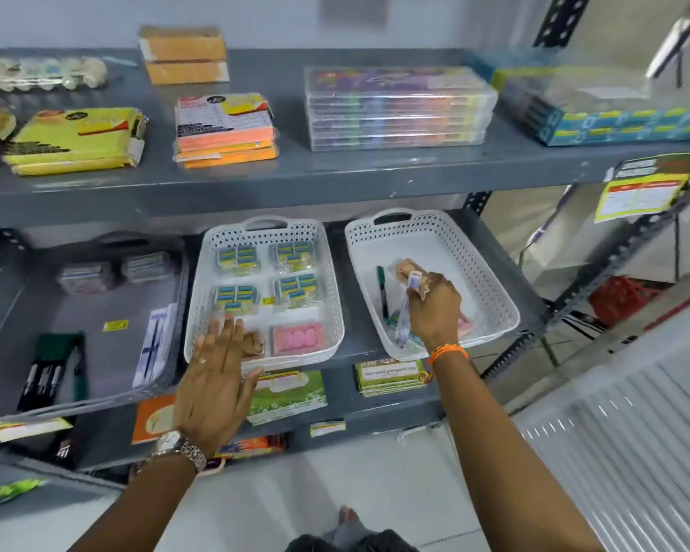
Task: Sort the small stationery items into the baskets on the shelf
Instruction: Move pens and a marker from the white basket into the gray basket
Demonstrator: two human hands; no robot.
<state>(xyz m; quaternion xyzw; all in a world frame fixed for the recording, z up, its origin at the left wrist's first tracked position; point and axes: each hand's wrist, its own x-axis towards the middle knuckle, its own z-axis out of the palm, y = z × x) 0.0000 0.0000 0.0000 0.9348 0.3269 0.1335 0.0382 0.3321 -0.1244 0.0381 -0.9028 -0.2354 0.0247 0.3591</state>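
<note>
Two white perforated baskets stand on the middle shelf. The left basket [204, 272] holds several blue-and-yellow packets [236, 257], a pink eraser pack [299, 339] and a brown pack. My left hand [216, 376] hovers flat over its front left corner, fingers spread, holding nothing. The right basket [490, 272] holds a green marker [382, 292], a tan packet [405, 268] and other small items. My right hand [435, 308] is inside it, pinching a clear pen packet [405, 316] that hangs down.
A grey tray [96, 312] to the left holds markers [52, 368], a pen pack and small packets. The upper shelf carries sticky notes [226, 129], clear pen cases [399, 109] and a blue box [614, 117]. Booklets lie on the lower shelf. A metal upright stands at right.
</note>
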